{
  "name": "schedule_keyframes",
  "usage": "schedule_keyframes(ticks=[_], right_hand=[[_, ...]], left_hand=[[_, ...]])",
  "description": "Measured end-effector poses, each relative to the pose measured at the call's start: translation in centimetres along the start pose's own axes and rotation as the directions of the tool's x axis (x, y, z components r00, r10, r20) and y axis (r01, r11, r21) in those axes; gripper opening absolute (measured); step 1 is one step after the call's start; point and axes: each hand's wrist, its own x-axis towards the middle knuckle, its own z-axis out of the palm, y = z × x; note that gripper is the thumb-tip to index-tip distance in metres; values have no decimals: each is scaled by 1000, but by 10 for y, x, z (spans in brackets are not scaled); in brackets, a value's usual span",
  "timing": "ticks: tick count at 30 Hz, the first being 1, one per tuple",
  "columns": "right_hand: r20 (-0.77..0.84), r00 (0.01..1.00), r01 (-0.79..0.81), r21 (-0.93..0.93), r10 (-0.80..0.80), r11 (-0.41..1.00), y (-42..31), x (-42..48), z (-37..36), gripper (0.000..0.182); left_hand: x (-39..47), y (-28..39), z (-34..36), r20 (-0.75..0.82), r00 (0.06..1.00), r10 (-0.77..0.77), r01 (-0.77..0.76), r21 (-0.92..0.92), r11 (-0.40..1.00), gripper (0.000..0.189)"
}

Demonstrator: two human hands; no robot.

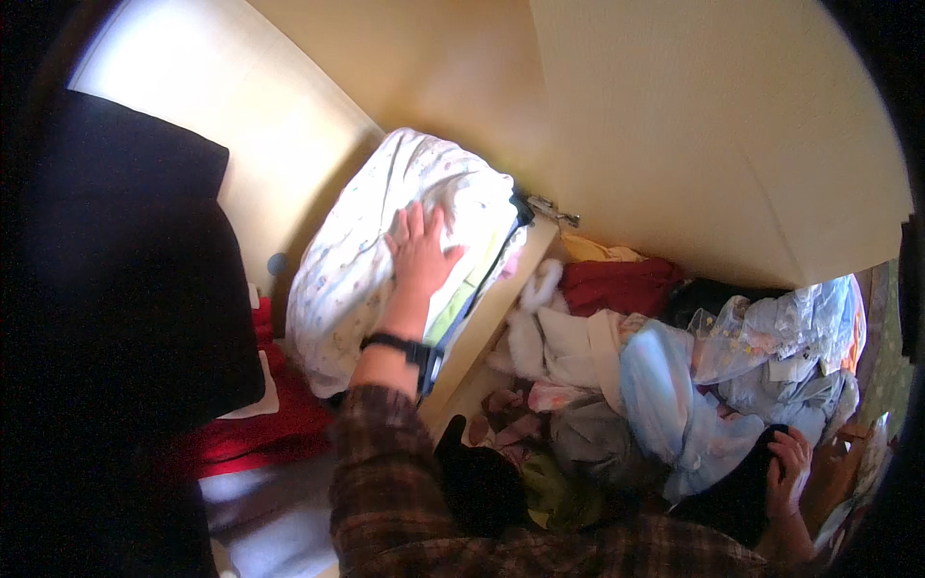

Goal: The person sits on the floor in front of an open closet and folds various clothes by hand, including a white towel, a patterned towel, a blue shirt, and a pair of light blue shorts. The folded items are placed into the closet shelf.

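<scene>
My left hand (423, 253), with a dark watch on its wrist, lies flat with spread fingers on a white cloth with a small print (347, 289). This cloth tops a stack of folded fabrics, whose green, dark and pink edges (462, 303) show at the right side. At the lower right, my right hand (791, 462) rests with bent fingers against black fabric (737, 491); whether it grips the fabric cannot be told. A light blue cloth (665, 390) lies beside that fabric.
A metal hinge (553, 211) sits on the wooden panel edge (498, 311) right of the stack. Beyond is a heap with dark red cloth (614, 285), white furry fabric (531, 325) and clear plastic bags (780, 325). Black fabric (144, 274) and red cloth (289, 419) are at left.
</scene>
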Motion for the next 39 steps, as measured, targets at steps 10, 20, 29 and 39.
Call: schedule_keyframes(ticks=[10, 20, 29, 39], right_hand=[[14, 1000, -15, -11, 16, 1000, -7, 3, -6, 18], [33, 998, -57, -75, 59, 996, -1, 4, -3, 16], [-17, 999, 38, -114, -40, 993, 40, -7, 23, 16], [22, 999, -36, -125, 39, 991, 26, -1, 17, 16]], left_hand=[[-130, -38, 32, 65, 995, -75, 56, 247, 967, 90], [-129, -53, 106, 83, 989, 121, -145, 435, 889, 91], [-100, -49, 112, 97, 994, -53, 25, 273, 962, 58], [-88, 0, 91, -70, 961, 269, -248, 226, 942, 65]])
